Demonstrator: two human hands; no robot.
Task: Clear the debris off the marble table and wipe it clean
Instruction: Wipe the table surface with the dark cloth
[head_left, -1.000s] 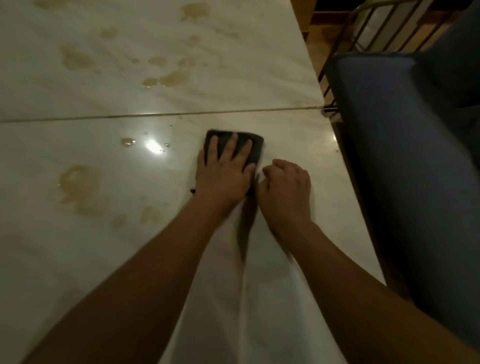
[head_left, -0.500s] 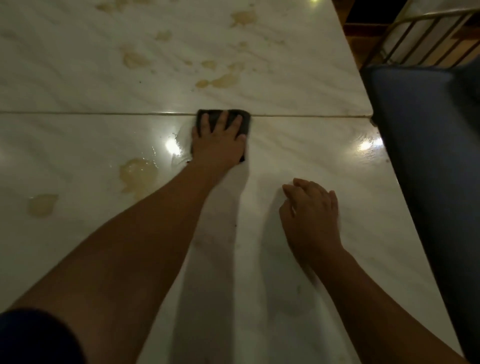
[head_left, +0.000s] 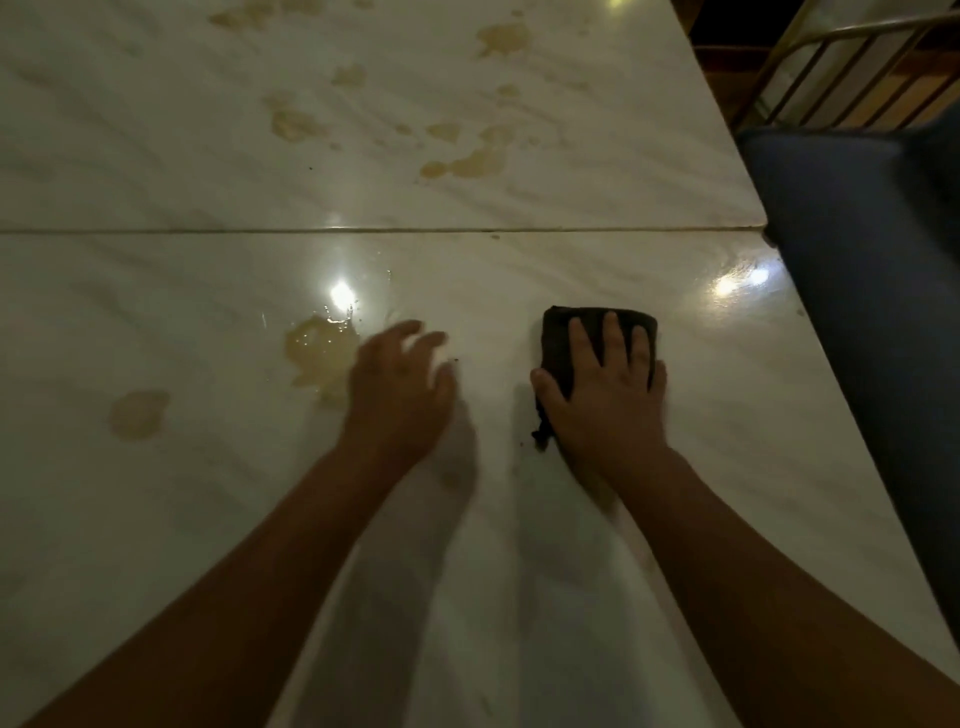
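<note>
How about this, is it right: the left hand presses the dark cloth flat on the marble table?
Not quite. In the head view the right hand presses the dark cloth flat on the marble table; the left hand holds nothing.

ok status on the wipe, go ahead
Right hand flat on dark cloth, left hand free. Tan spills unwiped on marble table. Nothing in the way.

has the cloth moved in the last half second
Yes: the cloth was at the table seam; now it lies nearer the person, under the right hand.
</note>
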